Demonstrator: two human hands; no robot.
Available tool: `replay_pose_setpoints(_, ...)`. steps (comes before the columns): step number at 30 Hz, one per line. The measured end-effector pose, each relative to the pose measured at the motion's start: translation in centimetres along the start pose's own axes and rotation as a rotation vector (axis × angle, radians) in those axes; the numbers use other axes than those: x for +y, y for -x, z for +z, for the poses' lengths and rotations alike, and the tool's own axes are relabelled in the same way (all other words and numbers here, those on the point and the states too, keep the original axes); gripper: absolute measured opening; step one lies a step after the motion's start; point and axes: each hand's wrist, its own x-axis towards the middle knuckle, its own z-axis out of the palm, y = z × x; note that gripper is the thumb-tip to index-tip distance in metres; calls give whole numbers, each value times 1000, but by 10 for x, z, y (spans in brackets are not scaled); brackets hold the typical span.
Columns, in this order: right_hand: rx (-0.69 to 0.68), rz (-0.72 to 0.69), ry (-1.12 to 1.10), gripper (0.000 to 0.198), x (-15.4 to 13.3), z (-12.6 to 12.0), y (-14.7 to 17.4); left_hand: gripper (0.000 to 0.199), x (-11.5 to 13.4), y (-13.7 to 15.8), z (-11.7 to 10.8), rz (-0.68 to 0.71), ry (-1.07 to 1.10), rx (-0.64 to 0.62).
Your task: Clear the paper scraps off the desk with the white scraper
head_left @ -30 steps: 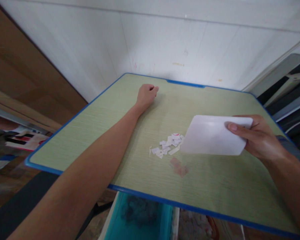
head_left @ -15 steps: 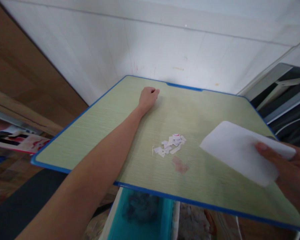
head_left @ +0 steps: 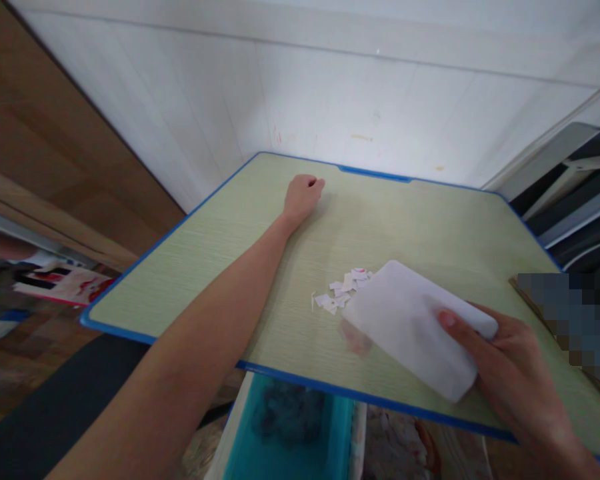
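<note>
My right hand grips a smooth white flat piece with rounded corners, thumb on top and fingers hidden underneath. Its exact kind I cannot make out. The left end of this piece reaches over the edge of a small pile of white paper scraps. My left hand rests as a closed fist toward the back of the table, and nothing shows in it. Its forearm lies across the tabletop, left of the scraps. A pale reddish stain marks the surface, partly covered by the white piece.
The pale green table has a blue rim and stands against a white wall. At the right edge lies a pixelated dark thing with a brown border. Below the front edge is a turquoise bin with dark fluffy stuff inside.
My right hand has moved left with the white piece, bringing it to the paper scraps. The pixelated thing has come into sight on the right. My left fist stays in place.
</note>
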Motion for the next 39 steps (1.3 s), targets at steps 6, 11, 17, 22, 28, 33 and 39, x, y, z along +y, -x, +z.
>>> replay_pose_setpoints(6, -126, 80, 37, 40, -17, 14, -2, 33, 2, 1, -1, -15, 2, -13)
replay_pose_setpoints(11, -341, 20, 92, 37, -28, 21, -6, 35, 1, 0, 0, -8, 17, 3)
replay_pose_setpoints(17, -341, -82, 141, 34, -39, 28, 8, 37, 2, 0, -1, -11, 7, -1)
replay_pose_setpoints(22, -336, -222, 148, 24, -37, 30, 25, 38, 2, 0, -1, -6, 9, 2)
replay_pose_setpoints(28, -335, -344, 104, 23, -48, 22, 27, 36, 1, 0, -1, -18, 10, -5)
replay_pose_setpoints(33, 20, -413, 65, 18, -63, -8, -15, 38, 2, 0, 0, -27, 14, -11)
replay_pose_setpoints(39, 122, -323, -132, 30, -60, -14, -89, 40, 0, -1, 0, -15, 12, -3)
